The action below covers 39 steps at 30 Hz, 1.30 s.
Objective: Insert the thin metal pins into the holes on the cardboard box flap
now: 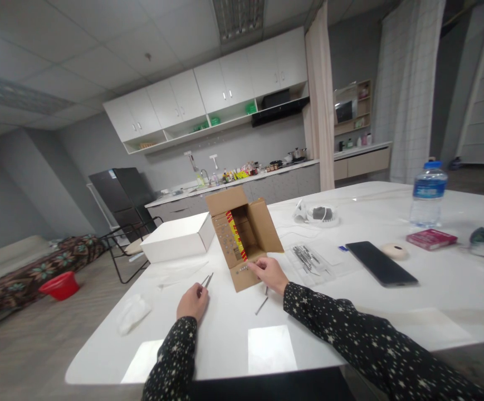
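The work in hand centres on an open brown cardboard box [244,236] standing tilted on the white glossy table [350,312], its flaps spread and a red-and-yellow strip showing inside. The right hand [269,274] rests on the box's lower front flap, fingers curled down onto the card near a row of small metal pieces pinned into it; whether the fingertips pinch one of these cannot be told. The left hand [192,302] lies on the table to the left of the box, loosely closed around a pair of thin metal nails [207,279] that project forward from the fingers. One loose nail [261,305] lies on the table just below the right wrist. In my judgement, the step is best done by keeping the flap pressed flat with the right hand so the box does not slide on the smooth top, and by keeping the held nails parallel. Both forearms, in dark star-patterned sleeves, extend forward, the right angled inward across the table. Beyond the box stand a white rectangular carton [177,238], a clear plastic tray of metal tools [308,259], a black phone [381,263] and a clear water bottle with blue cap [428,193].
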Each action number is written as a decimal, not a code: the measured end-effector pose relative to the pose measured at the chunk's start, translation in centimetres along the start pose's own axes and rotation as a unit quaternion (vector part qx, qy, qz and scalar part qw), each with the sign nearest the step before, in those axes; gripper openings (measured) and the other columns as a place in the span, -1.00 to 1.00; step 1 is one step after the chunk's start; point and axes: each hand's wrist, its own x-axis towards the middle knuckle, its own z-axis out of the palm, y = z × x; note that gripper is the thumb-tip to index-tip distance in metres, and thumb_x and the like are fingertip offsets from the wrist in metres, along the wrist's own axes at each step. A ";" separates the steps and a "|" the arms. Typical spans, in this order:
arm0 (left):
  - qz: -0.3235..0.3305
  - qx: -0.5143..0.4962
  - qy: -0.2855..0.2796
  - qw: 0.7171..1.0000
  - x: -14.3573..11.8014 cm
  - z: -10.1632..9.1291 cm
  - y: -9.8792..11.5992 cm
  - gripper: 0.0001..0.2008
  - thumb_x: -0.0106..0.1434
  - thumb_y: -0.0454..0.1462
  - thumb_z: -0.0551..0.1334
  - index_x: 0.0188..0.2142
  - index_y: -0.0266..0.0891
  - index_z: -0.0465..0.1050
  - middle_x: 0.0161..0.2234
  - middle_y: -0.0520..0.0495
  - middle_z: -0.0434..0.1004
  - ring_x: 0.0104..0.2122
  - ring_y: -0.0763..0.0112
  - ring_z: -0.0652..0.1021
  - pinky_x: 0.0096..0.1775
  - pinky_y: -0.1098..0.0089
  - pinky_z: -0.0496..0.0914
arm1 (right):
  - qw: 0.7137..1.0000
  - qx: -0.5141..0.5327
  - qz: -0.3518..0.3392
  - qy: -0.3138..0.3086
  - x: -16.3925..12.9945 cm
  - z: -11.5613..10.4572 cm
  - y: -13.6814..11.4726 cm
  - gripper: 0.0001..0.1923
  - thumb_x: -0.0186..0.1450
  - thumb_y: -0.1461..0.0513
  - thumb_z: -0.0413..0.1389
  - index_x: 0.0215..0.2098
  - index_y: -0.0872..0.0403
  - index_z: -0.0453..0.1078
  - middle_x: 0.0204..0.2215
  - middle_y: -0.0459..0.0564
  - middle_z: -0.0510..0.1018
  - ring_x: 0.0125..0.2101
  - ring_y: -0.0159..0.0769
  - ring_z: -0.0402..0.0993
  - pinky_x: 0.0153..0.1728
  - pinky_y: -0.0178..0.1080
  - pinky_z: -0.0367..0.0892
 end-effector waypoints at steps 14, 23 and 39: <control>-0.001 0.003 -0.006 1.000 -0.2 -0.4 0.3 -0.80 0.22 -0.18 0.02 -0.41 -0.17 0.36 -0.46 -0.06 0.50 -0.41 0.35 0.49 -0.37 0.44 0.23 | 1.000 -0.024 0.001 0.005 0.1 0.4 0.5 -0.50 0.24 -0.04 -0.03 -0.69 0.10 0.28 -0.75 -0.10 0.37 -0.65 -0.41 0.26 -0.56 -0.35 0.12; 0.004 0.001 -0.008 1.000 0.0 -0.1 0.1 -0.80 0.22 -0.18 0.02 -0.41 -0.18 0.35 -0.47 -0.05 0.49 -0.41 0.37 0.48 -0.37 0.45 0.24 | 0.999 -0.043 0.001 -0.006 0.1 0.2 0.4 -0.49 0.22 -0.06 0.00 -0.68 0.12 0.32 -0.74 -0.08 0.41 -0.62 -0.39 0.29 -0.54 -0.35 0.13; -0.001 0.004 -0.014 1.000 -0.2 -0.5 0.3 -0.79 0.22 -0.18 0.02 -0.41 -0.18 0.36 -0.46 -0.06 0.50 -0.41 0.37 0.48 -0.36 0.45 0.24 | 0.998 -0.056 0.032 -0.003 0.3 0.3 0.8 -0.50 0.21 -0.03 0.03 -0.75 0.09 0.31 -0.77 -0.06 0.42 -0.63 -0.37 0.33 -0.54 -0.35 0.15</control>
